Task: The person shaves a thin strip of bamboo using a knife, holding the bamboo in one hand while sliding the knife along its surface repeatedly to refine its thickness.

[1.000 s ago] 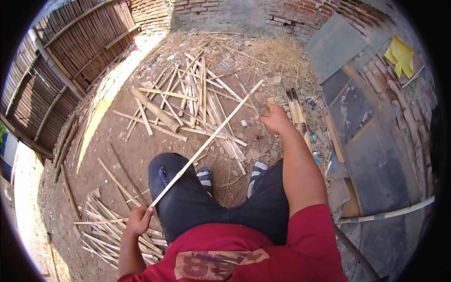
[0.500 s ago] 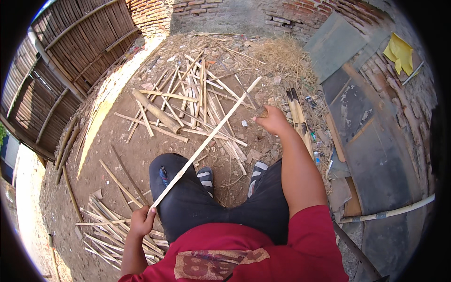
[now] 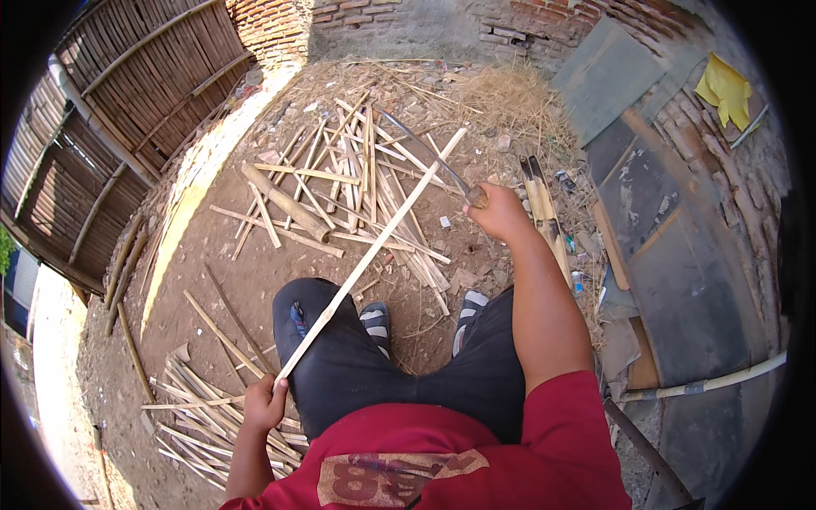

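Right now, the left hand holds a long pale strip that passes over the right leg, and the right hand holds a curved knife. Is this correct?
Not quite: in the head view, the long pale strip passes over the left leg. The rest is right: the left hand holds the strip, and the right hand holds the curved knife.

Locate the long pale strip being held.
In the head view, the long pale strip slants from the left hand, lower left, over the left thigh; its far end overlaps the curved-bladed tool in the right hand.
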The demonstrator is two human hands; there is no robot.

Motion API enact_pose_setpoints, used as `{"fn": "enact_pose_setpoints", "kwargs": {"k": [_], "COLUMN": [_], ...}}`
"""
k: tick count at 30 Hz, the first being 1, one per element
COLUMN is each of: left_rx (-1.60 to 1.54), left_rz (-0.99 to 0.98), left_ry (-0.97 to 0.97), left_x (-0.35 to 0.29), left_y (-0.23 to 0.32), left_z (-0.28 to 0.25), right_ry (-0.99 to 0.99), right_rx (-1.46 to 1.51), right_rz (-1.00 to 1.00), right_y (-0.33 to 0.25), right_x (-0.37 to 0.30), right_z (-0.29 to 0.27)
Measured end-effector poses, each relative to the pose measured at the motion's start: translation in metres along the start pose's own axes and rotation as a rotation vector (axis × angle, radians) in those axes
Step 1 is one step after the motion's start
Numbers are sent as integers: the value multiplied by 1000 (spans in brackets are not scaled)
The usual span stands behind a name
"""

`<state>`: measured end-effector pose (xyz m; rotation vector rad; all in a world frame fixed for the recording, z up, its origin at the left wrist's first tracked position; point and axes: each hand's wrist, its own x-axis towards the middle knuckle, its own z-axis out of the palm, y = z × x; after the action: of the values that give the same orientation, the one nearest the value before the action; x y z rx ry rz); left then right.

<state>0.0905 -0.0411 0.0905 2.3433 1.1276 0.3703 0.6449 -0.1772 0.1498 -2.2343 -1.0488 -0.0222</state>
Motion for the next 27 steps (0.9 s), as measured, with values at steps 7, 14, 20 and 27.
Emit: {"fn": "enact_pose_setpoints", "kwargs": {"k": [7,14,20,27], "left_rx": [-38,35,-21,-101], "left_rz": [-31,-9,-35,-58], "left_ry": [-18,27,-4,-38], "left_x": [-2,-4,-2,5], "left_y": [-2,4,1,22], "left_z": [-3,2,4,1], "right_ry": [-531,-210,-272,-381], "right_rx": [-192,32,76,-80], "right_rz": [-302,13,-93,-309], "right_y": [-86,-20,-38,-65], "right_x": [-36,-1,-20,-26], "right_z": [-18,-3,-1,-18]}}
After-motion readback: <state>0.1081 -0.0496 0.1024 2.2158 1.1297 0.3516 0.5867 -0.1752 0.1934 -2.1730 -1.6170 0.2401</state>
